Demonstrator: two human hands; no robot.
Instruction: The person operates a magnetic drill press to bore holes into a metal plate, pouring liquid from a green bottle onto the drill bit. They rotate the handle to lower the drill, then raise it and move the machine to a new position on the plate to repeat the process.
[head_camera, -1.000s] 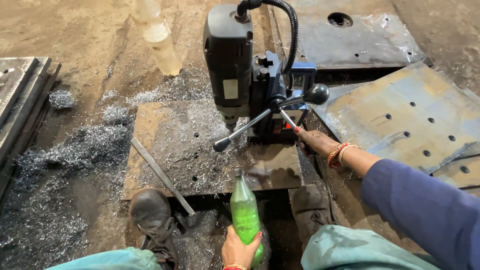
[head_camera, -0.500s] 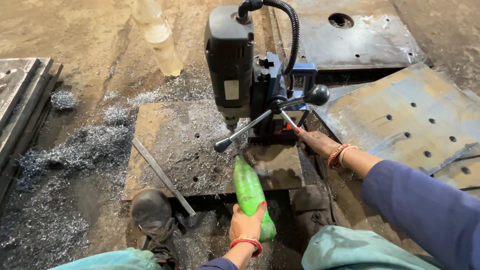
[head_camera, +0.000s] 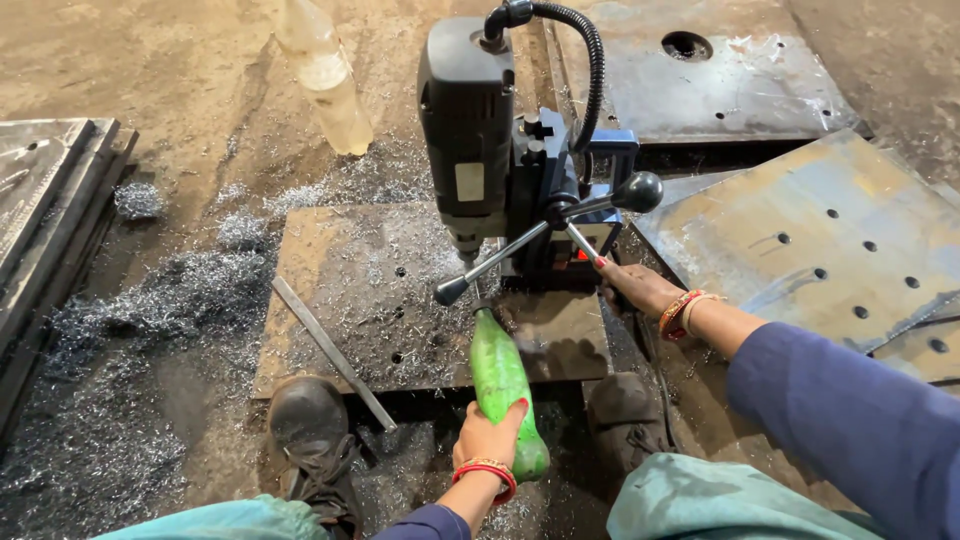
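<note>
My left hand (head_camera: 487, 436) grips a green plastic bottle (head_camera: 502, 378), tilted forward with its neck close to the bit of a black magnetic drill (head_camera: 470, 135). The drill stands on a rusty steel plate (head_camera: 340, 290) with several drilled holes. My right hand (head_camera: 634, 284) rests at the base of the drill, its fingers touching one spoke of the feed handle (head_camera: 560, 222), which ends in a black knob (head_camera: 638, 190). Red bangles sit on both wrists.
Metal shavings (head_camera: 120, 330) cover the floor to the left. A flat metal strip (head_camera: 333, 352) lies across the plate's near corner. My shoes (head_camera: 308, 425) sit at the plate's near edge. Drilled plates (head_camera: 840, 240) lie right and behind. A clear bottle (head_camera: 325, 75) stands at the back.
My left hand has raised the green bottle and tipped it forward, bringing its neck up to the drill bit. The right hand stays at the feed handle.
</note>
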